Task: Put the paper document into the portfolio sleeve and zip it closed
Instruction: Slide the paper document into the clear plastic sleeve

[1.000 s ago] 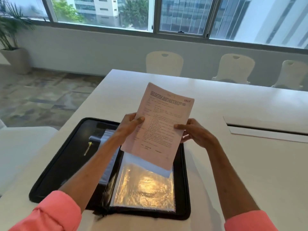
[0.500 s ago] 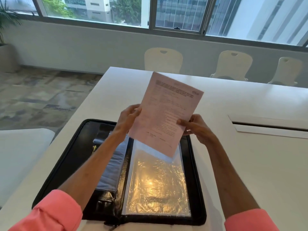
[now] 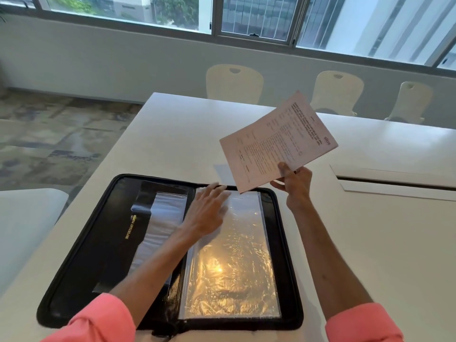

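Under the left hand lies the portfolio, a black zip-around case spread open flat on the white tabletop. Its left half is a dark panel with a clear pocket and a line of gold print that reads "IMPORTANT PAPER". Its right half carries the portfolio sleeve, a transparent crinkled plastic page that shines yellow with reflected light. The left hand is flat and open, fingers spread, resting palm down on the top left corner of that sleeve and gripping nothing. To the right of it and higher, the right hand pinches the paper document by its lower edge, thumb on the printed face and fingers behind. The sheet is pale pinkish white, covered with small dark lines of text too fine to read, and held tilted in the air above the far right corner of the portfolio, clear of the sleeve. A small logo, "slice", sits near its upper right corner. Beyond the right hand, a long slot is cut into the tabletop. Three pale chairs stand along the far edge, below a row of windows. Pink sleeves cover both forearms near the camera.
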